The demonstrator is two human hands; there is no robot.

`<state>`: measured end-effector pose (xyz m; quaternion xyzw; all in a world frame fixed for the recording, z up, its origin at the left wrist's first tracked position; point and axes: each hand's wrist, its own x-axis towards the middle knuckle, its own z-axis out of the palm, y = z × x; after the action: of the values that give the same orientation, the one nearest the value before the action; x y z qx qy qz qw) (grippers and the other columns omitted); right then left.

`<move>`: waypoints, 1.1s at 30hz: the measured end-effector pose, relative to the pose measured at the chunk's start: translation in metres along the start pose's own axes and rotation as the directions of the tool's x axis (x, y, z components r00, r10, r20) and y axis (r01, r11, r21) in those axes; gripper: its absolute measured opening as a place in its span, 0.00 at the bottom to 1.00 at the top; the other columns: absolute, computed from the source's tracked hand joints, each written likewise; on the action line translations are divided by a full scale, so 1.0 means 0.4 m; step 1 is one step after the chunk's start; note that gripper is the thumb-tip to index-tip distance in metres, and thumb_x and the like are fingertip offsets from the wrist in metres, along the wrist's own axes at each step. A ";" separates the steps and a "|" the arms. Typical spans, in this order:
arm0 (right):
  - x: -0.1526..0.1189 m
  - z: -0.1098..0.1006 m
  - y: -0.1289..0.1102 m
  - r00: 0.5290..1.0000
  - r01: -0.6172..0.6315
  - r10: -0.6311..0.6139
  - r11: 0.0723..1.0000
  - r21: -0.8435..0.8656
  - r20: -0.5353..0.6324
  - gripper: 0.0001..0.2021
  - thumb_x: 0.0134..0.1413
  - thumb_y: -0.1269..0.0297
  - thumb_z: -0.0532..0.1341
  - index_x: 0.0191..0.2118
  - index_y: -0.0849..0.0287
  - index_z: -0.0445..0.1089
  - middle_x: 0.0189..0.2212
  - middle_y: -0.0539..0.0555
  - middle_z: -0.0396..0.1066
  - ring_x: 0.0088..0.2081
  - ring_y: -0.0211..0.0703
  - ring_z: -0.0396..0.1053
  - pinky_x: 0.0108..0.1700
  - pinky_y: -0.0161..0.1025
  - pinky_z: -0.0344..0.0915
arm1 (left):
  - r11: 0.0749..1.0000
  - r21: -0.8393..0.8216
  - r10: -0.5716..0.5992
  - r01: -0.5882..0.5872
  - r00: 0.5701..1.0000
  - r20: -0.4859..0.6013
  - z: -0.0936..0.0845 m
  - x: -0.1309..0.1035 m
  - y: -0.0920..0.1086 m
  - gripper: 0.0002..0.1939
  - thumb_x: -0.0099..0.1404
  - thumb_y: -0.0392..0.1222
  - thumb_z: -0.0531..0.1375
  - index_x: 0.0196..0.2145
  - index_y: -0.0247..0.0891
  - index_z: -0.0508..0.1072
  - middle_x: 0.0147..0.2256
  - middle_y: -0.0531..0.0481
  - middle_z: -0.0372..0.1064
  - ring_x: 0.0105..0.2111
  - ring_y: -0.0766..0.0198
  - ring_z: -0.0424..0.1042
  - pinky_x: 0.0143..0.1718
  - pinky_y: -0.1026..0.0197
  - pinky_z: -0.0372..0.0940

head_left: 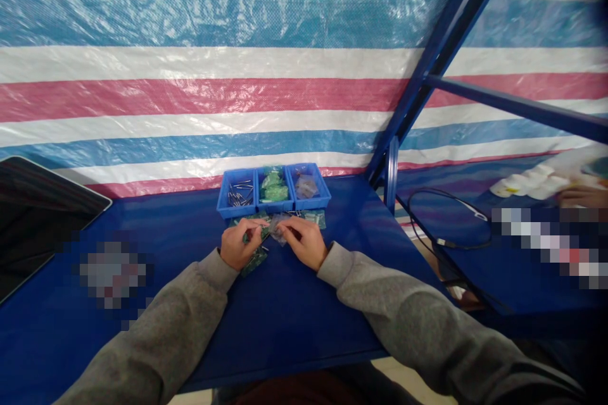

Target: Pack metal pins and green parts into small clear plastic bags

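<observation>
My left hand point(241, 243) is closed in a pinch at the front of the blue bins; the small thing at its fingertips is too unclear to name. Close beside it, my right hand point(304, 242) has its thumb and fingers closed on a small clear plastic bag point(277, 228), which lies between the two hands. Under and around the hands are flat green pieces point(256, 259) that look like circuit boards, partly covered by the fingers. Another green piece point(319, 219) shows behind the right hand.
Three joined blue bins hold thin metal rods point(240, 195), green pieces point(274, 190) and clear bags point(306, 186). A dark screen point(38, 221) stands left on the blue table point(294, 316). At right are a blue frame point(418, 88), a black cable point(444, 247) and white rolls point(525, 182).
</observation>
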<state>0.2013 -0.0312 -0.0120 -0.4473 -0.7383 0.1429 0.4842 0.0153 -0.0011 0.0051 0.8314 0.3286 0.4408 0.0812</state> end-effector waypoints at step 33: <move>0.000 -0.001 -0.002 1.000 -0.006 0.006 1.000 0.016 -0.015 0.11 0.60 0.64 0.52 0.35 0.59 0.71 0.28 0.53 0.70 0.29 0.39 0.66 0.34 0.35 0.61 | 0.986 0.125 0.104 -0.109 0.994 0.047 0.011 -0.002 -0.022 0.09 0.65 0.38 0.53 0.42 0.35 0.69 0.37 0.47 0.74 0.36 0.65 0.74 0.38 0.66 0.68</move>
<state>0.2012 -0.0316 -0.0112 -0.4465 -0.7322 0.1470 0.4929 0.0144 0.0058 -0.0018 0.8598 0.3095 0.4060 0.0110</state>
